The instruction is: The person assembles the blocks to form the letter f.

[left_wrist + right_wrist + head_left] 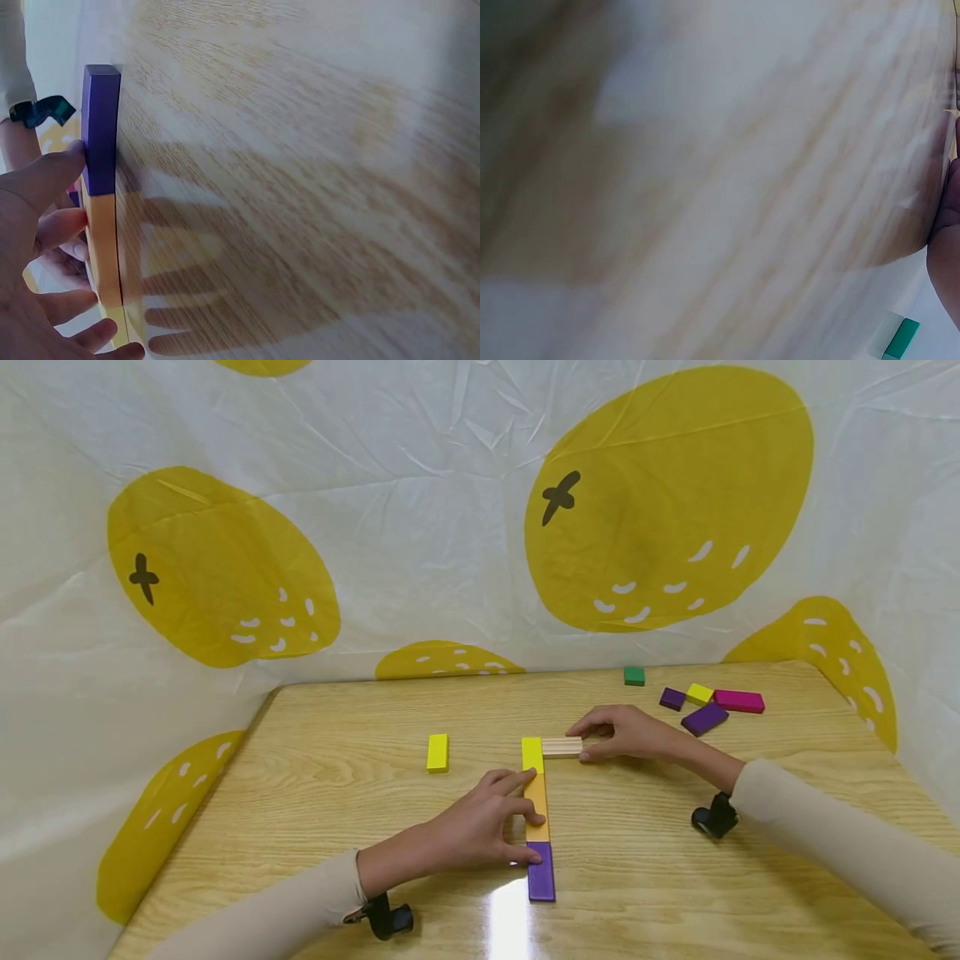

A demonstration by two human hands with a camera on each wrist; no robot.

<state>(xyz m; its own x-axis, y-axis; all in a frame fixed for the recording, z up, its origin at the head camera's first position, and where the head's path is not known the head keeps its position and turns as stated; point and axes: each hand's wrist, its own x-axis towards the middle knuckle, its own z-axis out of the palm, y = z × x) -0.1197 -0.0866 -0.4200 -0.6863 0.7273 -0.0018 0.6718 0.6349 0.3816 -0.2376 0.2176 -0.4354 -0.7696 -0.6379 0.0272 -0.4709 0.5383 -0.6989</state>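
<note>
Down the middle of the table, a yellow block (532, 755), an orange section (538, 789) and a purple block (541, 878) lie end to end in a straight row. My left hand (472, 827) rests along the row's left side, fingers spread; its thumb touches the purple block and other fingertips touch the orange and yellow part. At the row's far end, a pale wooden piece with lengthwise lines (561, 747) extends to the right from the yellow block. My right hand (633, 732) pinches its right end between thumb and fingers. The right wrist view barely catches that hand.
A separate yellow block (438, 752) lies left of the row. Toward the back right are a green block (634, 676), a small purple block (672, 698), a yellow one (700, 693), a magenta one (739, 701) and a longer purple one (705, 719). Behind hangs a patterned cloth (420, 552).
</note>
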